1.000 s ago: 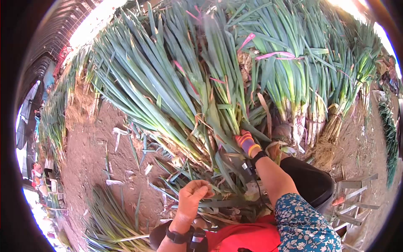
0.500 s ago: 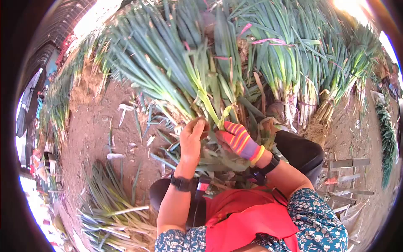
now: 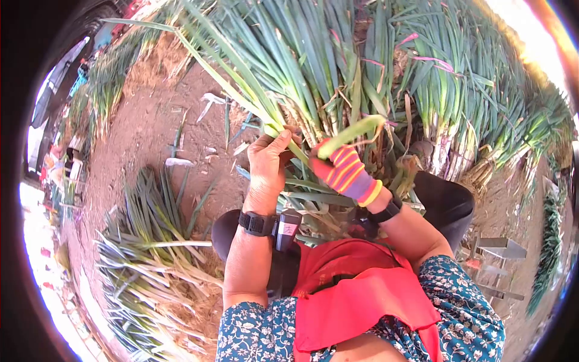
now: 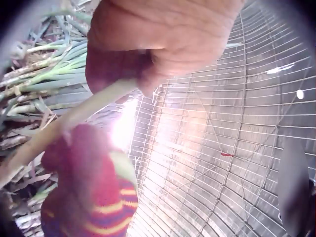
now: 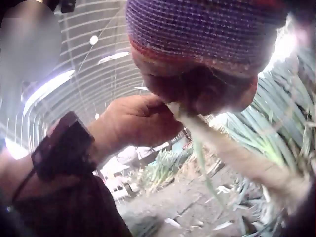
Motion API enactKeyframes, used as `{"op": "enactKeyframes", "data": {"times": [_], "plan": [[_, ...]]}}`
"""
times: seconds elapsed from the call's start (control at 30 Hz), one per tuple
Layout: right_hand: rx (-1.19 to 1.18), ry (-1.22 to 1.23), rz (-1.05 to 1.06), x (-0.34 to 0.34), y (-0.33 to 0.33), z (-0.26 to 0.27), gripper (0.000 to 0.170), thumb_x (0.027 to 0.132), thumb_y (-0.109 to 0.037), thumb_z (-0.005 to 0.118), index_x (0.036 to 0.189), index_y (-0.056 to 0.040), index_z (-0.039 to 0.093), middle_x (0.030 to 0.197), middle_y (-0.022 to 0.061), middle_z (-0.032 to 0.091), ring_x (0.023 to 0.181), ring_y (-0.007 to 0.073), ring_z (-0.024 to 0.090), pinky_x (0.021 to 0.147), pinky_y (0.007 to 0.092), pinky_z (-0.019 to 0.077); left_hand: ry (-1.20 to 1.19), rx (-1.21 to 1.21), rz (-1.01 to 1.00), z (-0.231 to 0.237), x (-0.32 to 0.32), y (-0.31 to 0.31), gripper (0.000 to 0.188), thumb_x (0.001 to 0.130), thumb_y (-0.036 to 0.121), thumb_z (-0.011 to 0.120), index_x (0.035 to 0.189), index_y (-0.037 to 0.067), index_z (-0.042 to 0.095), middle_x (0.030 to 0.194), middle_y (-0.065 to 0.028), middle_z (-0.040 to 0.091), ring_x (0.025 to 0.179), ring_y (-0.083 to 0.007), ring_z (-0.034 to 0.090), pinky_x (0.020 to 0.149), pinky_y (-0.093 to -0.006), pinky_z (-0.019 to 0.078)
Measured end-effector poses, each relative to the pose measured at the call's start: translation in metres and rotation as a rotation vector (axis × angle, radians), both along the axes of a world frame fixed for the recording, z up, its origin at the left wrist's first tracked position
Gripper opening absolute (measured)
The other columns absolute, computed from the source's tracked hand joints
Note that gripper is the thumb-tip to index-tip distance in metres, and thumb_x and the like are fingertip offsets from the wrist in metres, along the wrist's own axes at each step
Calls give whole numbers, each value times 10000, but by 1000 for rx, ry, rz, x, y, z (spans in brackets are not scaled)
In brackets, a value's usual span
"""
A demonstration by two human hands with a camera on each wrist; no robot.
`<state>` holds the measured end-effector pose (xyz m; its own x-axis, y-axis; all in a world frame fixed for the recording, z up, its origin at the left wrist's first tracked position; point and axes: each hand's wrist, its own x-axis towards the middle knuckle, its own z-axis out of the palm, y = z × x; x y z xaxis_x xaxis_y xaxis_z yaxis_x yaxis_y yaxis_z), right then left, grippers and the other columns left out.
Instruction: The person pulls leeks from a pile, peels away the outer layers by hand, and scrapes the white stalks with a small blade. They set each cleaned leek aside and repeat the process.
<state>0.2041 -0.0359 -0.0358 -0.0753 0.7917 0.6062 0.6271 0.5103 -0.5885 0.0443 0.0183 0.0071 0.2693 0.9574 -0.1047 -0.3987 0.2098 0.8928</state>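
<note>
My bare left hand [image 3: 265, 158] pinches a green onion [image 3: 258, 104] where its pale stalk meets the leaves, which fan away to the upper left. In the left wrist view, the stalk [image 4: 74, 113] slants from those fingers to the lower left, past my gloved thumb. My right hand [image 3: 348, 175], in a striped knit glove, grips a loose light-green leaf [image 3: 357, 131] that sticks out to the upper right. Both hands are close together in front of the red apron. The pale stalk [image 5: 242, 155] also shows in the right wrist view, below the glove.
Piled green onions [image 3: 313, 54] lie just ahead, and bundles with pink ties [image 3: 437, 61] stand to the right. A heap of green onions [image 3: 157, 247] with pale stalks lies at lower left. Leaf scraps [image 3: 179, 162] litter the soil. A metal stool or frame [image 3: 500, 247] is at right.
My right hand has come back from the pile to my left hand with a green onion. My left hand now holds the stalk, its leaves swung left; a leaf has parted in my right.
</note>
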Motion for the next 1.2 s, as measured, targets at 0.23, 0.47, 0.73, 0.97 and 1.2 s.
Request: {"op": "enactKeyframes", "data": {"times": [0.23,0.47,0.73,0.97,1.2], "plan": [[-454,-465,52,47,-63,-67,160,764,-229,614,857,-99,622,619,103,561,593,293,574,509,433,421,-43,36,176,-2,-24,2,184,899,130,520,1017,-12,521,781,-151,633,691,-259,636,645,-378,542],[-870,-973,-38,125,-119,-115,276,752,-229,633,967,-56,613,802,143,637,759,341,600,676,412,485,-44,85,146,1,-30,2,169,891,126,523,988,-13,511,833,-165,624,753,-289,638,697,-413,536],[-839,176,176,29,-62,-31,315,805,-292,667,970,-33,598,697,98,590,629,168,561,588,330,449,-206,56,-85,-3,3,-15,193,844,74,589,1021,6,555,925,-154,630,820,-296,640,750,-443,541],[-738,624,62,16,-49,-32,231,832,-219,653,960,-35,599,653,-11,555,588,76,466,531,259,400,115,86,-147,-20,21,-34,97,838,101,596,851,4,592,784,-85,626,682,-194,634,597,-310,543],[-432,646,179,20,-43,19,241,823,-116,643,1036,-12,605,790,-22,601,691,38,485,594,236,422,790,83,-744,-38,35,-59,152,813,139,554,732,22,610,604,-29,573,506,-116,553,463,-257,444]]}}
